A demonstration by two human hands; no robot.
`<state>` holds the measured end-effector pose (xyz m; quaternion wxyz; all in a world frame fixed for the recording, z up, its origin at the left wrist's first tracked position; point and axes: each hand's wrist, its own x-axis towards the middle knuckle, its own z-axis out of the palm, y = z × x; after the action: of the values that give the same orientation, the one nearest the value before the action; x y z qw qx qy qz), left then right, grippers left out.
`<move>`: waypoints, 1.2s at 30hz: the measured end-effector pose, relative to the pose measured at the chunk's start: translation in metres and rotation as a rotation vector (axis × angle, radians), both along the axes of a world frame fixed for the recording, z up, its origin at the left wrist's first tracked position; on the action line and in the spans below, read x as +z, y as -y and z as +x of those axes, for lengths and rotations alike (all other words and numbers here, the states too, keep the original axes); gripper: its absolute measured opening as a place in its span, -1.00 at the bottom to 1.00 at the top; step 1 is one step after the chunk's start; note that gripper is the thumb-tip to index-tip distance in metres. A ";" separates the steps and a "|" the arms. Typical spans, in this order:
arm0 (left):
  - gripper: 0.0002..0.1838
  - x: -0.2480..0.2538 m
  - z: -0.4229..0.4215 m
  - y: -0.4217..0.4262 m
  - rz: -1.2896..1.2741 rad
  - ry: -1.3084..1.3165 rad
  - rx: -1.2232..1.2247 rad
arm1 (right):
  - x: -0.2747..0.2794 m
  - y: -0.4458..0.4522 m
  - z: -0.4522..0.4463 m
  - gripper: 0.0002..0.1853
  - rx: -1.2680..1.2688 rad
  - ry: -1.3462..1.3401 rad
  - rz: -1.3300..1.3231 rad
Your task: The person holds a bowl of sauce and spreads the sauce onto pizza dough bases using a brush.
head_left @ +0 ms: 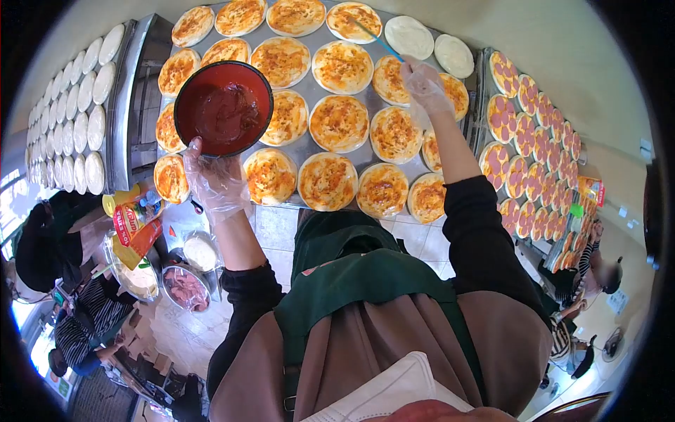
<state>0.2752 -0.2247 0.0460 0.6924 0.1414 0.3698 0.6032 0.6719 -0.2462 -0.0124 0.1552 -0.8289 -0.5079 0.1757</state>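
Observation:
My left hand (pixel 214 179), in a clear plastic glove, grips the rim of a bowl (pixel 186 105) that is red inside with a dark edge. Thick red sauce (pixel 228 112) lies in it. My right hand (pixel 426 88), also gloved, is closed around a thin blue-handled tool (pixel 383 43). The tool's far end rests on or just above a sauced pizza base (pixel 354 22) in the back row; its shape is too small to make out. Several more sauced bases (pixel 339 123) cover the metal table (pixel 309 84). Two plain pizza bases (pixel 409 38) lie at the back right.
Plain bases (pixel 86 93) fill a surface at left. Bases topped with pink slices (pixel 502 117) cover another at right. Below left are a bowl of pink meat (pixel 186 288), a yellow-and-red packet (pixel 137 228) and people at work (pixel 95 313). More people (pixel 598 271) are at far right.

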 end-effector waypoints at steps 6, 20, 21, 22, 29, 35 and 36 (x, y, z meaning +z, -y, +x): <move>-0.21 -0.001 -0.001 0.003 0.000 0.003 -0.001 | -0.029 -0.003 -0.001 -0.72 0.022 0.246 -0.165; -0.24 0.001 0.035 0.003 -0.006 -0.088 -0.017 | -0.009 -0.025 -0.007 -0.70 0.102 0.210 -0.031; -0.24 0.001 0.038 0.004 -0.006 -0.090 -0.016 | -0.008 -0.020 -0.003 -0.70 0.104 0.208 -0.031; -0.26 0.000 0.040 0.004 -0.014 -0.080 -0.024 | -0.007 -0.013 0.002 -0.69 0.155 0.264 -0.048; -0.43 -0.019 0.072 -0.015 -0.079 -0.106 -0.107 | 0.017 0.028 0.035 -0.63 0.051 0.227 -0.074; -0.53 -0.049 0.118 -0.058 -0.104 -0.221 -0.298 | 0.061 0.070 0.035 -0.60 -0.168 -0.552 0.011; -0.54 -0.051 0.127 -0.063 -0.079 -0.252 -0.352 | 0.064 0.078 0.036 -0.60 -0.171 -0.552 0.013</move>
<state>0.4020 -0.1614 -0.0052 0.7402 0.2510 0.4465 0.4357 0.7077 -0.3244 0.0519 0.3070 -0.7885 -0.3758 0.3779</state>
